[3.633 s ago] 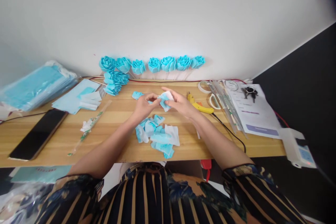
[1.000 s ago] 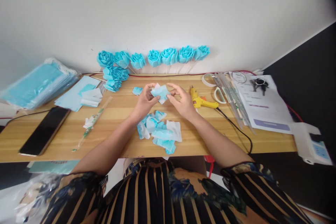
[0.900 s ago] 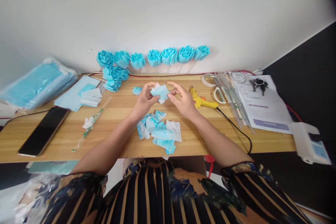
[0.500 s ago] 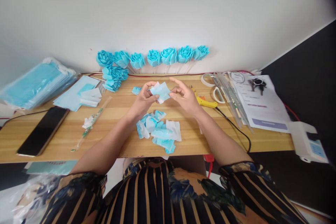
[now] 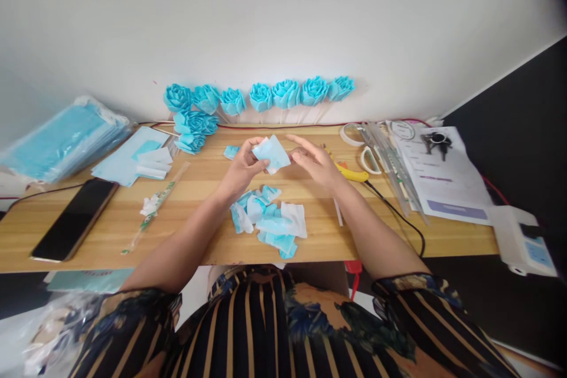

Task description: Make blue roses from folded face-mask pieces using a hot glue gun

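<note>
Between thumb and fingers, my left hand (image 5: 246,164) pinches a light blue square of thin, cloth-like sheet (image 5: 271,153), one corner pointing up. My right hand (image 5: 313,160) is just right of the square, its index finger stretched out above the thumb and nothing seen in its grasp. Below the hands, a loose heap of blue and white pieces (image 5: 268,218) lies on the table. One small blue piece (image 5: 231,152) rests beyond my left hand. Blue handmade flowers (image 5: 286,93) on sticks lean in a row against the wall.
A yellow glue gun (image 5: 352,173) with a black cord lies by my right forearm. Tape rolls (image 5: 369,160), papers (image 5: 452,183) and keys (image 5: 438,140) are to the right. A phone (image 5: 74,220), flat sheets (image 5: 126,156) and bagged blue masks (image 5: 66,139) occupy the left.
My right thumb and fingers have come off the edge of the square and moved slightly right. The square has turned a little in my left hand.
</note>
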Demonstrator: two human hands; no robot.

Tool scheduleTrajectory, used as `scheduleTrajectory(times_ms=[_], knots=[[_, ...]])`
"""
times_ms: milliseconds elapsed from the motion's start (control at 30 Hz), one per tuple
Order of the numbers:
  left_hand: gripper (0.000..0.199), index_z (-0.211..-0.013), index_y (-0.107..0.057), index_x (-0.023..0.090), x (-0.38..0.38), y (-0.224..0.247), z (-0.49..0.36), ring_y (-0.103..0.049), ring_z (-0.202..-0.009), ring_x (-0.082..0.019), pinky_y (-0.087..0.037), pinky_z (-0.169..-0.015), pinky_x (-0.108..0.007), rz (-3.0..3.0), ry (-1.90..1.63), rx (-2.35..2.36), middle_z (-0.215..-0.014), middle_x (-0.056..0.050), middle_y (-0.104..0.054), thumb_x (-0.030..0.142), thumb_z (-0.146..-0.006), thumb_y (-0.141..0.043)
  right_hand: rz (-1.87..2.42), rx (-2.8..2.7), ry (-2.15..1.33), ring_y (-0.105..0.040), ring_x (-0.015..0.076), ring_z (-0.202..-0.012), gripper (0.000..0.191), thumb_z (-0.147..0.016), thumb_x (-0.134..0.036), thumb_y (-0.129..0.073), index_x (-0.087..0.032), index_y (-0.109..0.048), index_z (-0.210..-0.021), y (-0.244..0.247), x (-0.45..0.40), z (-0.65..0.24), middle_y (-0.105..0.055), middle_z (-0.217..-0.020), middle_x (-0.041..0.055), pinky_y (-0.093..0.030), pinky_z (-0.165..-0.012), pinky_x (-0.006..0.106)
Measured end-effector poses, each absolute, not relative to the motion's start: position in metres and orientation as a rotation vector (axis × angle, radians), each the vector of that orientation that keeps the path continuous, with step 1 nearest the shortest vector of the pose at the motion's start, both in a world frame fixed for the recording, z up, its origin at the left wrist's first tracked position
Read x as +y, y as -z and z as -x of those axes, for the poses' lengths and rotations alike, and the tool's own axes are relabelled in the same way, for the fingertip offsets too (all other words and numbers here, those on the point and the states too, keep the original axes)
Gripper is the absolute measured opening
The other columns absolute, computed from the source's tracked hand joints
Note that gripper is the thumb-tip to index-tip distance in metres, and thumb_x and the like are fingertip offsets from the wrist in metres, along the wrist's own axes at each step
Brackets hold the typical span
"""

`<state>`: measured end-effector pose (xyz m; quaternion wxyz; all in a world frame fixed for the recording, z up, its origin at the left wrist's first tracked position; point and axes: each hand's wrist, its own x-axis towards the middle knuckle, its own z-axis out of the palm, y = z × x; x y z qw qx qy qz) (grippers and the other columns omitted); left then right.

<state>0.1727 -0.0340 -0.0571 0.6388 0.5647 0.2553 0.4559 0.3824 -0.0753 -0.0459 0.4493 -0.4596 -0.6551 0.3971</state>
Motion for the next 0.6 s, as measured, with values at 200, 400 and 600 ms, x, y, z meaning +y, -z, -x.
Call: scheduleTrajectory(times_ms=[200, 400, 600], knots=[[0.05, -0.111, -0.05, 0.021, -0.037, 0.056, -0.175, -0.059, -0.074, -0.011, -0.049, -0.062, -0.021, -1.367, -1.055, 0.627, -0.09, 0.0, -0.06, 0.032, -0.072, -0.08, 1.116, -1.671, -0.929, -0.065, 0.0199, -0.095, 0.059, -0.088, -0.046, -0.063, -0.027, -0.05, -0.143, 0.043, -0.081, -0.373, -0.069, -0.1, 0.0023, -0.051, -0.093, 0.038], [0.051, -0.112, -0.051, 0.02, -0.037, 0.062, -0.179, -0.062, -0.077, -0.012, -0.05, -0.067, -0.023, -1.43, -1.067, 0.598, -0.093, -0.002, -0.064, 0.036, -0.074, -0.08, 1.22, -1.723, -0.79, -0.066, 0.0223, -0.101, 0.052, -0.087, -0.034, -0.065, -0.025, -0.056, -0.137, 0.048, -0.082, -0.365, -0.072, -0.109, 0.0046, -0.049, -0.099, 0.043], [0.053, -0.121, -0.049, 0.021, -0.038, 0.066, -0.18, -0.063, -0.07, -0.013, -0.05, -0.067, -0.026, -1.445, -1.001, 0.575, -0.085, -0.001, -0.066, 0.045, -0.08, -0.075, 1.184, -1.625, -0.821, -0.068, 0.0215, -0.109, 0.046, -0.085, -0.027, -0.065, -0.025, -0.06, -0.131, 0.053, -0.081, -0.361, -0.072, -0.121, 0.0051, -0.051, -0.1, 0.04]])
